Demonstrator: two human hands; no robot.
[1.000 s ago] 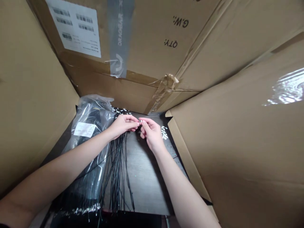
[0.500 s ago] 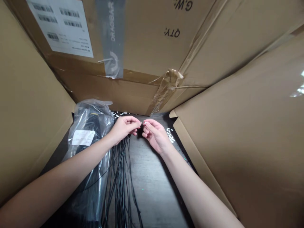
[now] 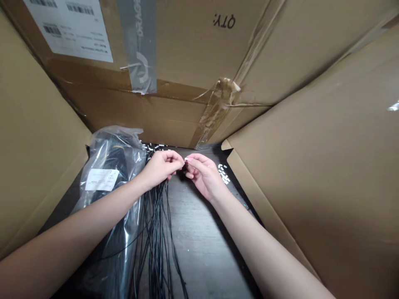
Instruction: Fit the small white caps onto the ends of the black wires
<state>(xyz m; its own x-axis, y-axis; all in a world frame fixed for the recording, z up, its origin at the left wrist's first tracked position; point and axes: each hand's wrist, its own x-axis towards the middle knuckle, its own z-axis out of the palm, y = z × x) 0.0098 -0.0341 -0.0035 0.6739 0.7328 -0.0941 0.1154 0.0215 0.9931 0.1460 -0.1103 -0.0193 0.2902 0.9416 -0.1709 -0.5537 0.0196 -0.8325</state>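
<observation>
"So, what has just changed at your fingertips?"

"The gap between them has closed. Half a second ago my two pinches stood slightly apart; now they meet near the centre of the frame. My right hand (image 3: 205,176) has thumb and index finger gripping a small white rectangular piece (image 3: 186,159). My left hand (image 3: 162,168) is pinched together too, though whatever it might hold is too small and covered to tell."

"Meaning what, for the work?"

"My judgement: both hands are busy at one spot, the white piece brought right up to the left fingertips. Whether it is joined to anything, I can't tell."

"And further out?"

"Thin black flexible cords (image 3: 157,232) run from below my left hand to the bottom edge, over a dark grey tabletop (image 3: 205,249). Left of them lies a clear plastic bag (image 3: 134,157) with dark contents. Loose white pieces (image 3: 223,177) lie just right of my right hand."

"Any other difference?"

"The brown cardboard box (image 3: 174,118) sits higher in view: its 'G.W.' print has left the top edge. The bag has shifted left in the frame, probably from my head moving."
</observation>
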